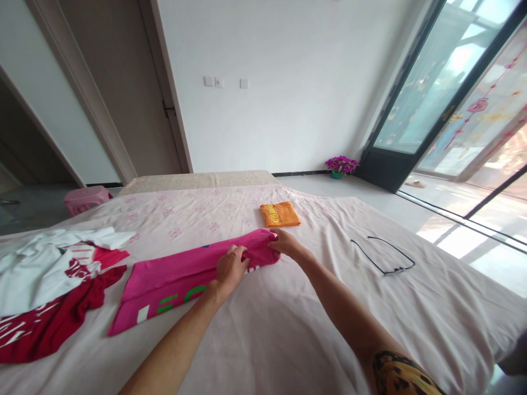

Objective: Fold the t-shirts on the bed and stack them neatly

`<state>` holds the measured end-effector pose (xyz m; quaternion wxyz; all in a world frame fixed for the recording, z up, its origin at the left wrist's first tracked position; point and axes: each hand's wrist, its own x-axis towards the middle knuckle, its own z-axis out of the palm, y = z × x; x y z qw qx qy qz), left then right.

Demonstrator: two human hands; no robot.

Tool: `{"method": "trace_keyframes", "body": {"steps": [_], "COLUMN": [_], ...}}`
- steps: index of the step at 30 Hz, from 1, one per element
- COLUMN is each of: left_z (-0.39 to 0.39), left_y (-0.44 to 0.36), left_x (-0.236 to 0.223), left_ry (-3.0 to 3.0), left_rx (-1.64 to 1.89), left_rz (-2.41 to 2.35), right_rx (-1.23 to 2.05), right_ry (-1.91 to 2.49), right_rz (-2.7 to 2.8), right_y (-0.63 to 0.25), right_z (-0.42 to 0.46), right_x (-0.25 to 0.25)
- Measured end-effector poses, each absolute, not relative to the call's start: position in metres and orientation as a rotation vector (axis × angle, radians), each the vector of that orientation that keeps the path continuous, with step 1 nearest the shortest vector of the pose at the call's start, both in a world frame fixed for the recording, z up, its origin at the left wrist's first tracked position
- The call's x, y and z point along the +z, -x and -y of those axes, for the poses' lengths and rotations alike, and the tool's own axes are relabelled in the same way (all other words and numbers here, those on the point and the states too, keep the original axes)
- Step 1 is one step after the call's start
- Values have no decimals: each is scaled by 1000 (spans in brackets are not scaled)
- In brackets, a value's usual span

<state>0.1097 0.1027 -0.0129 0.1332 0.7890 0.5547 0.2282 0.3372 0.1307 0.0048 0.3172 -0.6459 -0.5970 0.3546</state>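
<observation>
A bright pink T-shirt (164, 278) with green and white print lies folded into a long strip across the bed. My right hand (286, 243) grips its right end, thumb and fingers closed on the cloth. Near the strip's right part, my left hand (231, 267) has its fingers bent and closed on the fabric; some fingertips are hidden. Just beyond the right hand sits a folded orange garment (280, 214) with yellow lettering, apart from the pink one.
Left on the bedsheet (263, 329) is a loose heap with a white shirt (37, 269) and a dark red shirt (61, 323). Black-framed glasses (386, 272) lie at right. A pink stool (87, 199) and potted purple flowers (341, 164) stand on the floor.
</observation>
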Motion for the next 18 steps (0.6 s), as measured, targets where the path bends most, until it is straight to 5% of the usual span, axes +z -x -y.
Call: {"method": "trace_keyframes", "body": {"steps": [18], "left_z": [-109], "left_y": [-93], "left_x": [-29], "left_ry": [-2220], "left_rx": [1182], "left_rz": [-1443], "right_rx": [1118], "right_ry": [1105], "right_rz": [1322], "right_y": [-331], "right_z": [-108], "right_x": [21]}}
